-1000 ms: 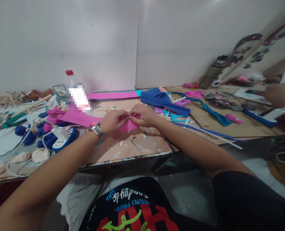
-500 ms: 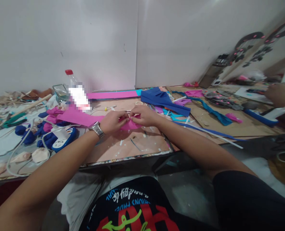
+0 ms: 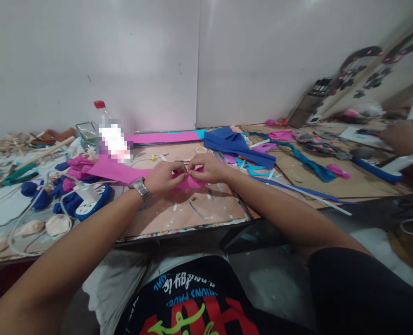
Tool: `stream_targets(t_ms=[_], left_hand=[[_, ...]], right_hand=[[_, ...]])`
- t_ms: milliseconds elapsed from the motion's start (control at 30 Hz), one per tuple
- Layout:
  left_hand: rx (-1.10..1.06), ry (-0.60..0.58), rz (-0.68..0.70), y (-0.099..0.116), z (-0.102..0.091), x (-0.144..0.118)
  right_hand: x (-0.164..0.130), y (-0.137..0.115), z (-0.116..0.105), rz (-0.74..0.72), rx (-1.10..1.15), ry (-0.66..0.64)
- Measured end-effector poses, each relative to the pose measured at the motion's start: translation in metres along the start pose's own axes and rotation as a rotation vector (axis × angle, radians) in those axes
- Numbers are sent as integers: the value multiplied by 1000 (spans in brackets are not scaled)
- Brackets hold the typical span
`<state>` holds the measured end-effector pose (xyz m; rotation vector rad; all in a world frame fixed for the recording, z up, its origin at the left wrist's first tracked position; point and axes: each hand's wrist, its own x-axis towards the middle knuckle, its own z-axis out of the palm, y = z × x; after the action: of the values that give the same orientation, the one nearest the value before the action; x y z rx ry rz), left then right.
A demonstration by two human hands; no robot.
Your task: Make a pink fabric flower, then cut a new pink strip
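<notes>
A long pink fabric strip (image 3: 117, 172) runs from the left side of the table into my two hands. My left hand (image 3: 166, 176), below a metal wristwatch (image 3: 141, 188), pinches the strip between thumb and fingers. Right beside it, my right hand (image 3: 206, 168) pinches the same strip, the fingertips of both hands nearly meeting. The part between them is bunched up, and a loose flap hangs below the fingers. Exactly how the folds lie under the fingertips is hidden.
Blue and pink fabric bundles and a blue-white power strip (image 3: 93, 202) with a cable lie left. Behind stands a red-capped bottle (image 3: 100, 105). Blue fabric (image 3: 239, 145) lies right of my hands on the table. At far right, another person's hand (image 3: 403, 136) is above a cardboard sheet (image 3: 297, 174).
My fingers have shifted slightly on the pink strip, and its left part has slid a little to the right. Both hands stay in nearly the same place.
</notes>
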<state>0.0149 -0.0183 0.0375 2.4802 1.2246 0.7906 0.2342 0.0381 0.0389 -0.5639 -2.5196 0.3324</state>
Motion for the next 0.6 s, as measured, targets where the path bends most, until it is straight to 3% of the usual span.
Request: stream_targets(t_ms=[333,600], left_hand=[[-77,-57,-31,-6,-5,1],[23,-52,-99,-15,-7,3]], right_hand=[[-1,5,-5,-28,-5,-20],[-1,13,-10,-47,-77,-64]])
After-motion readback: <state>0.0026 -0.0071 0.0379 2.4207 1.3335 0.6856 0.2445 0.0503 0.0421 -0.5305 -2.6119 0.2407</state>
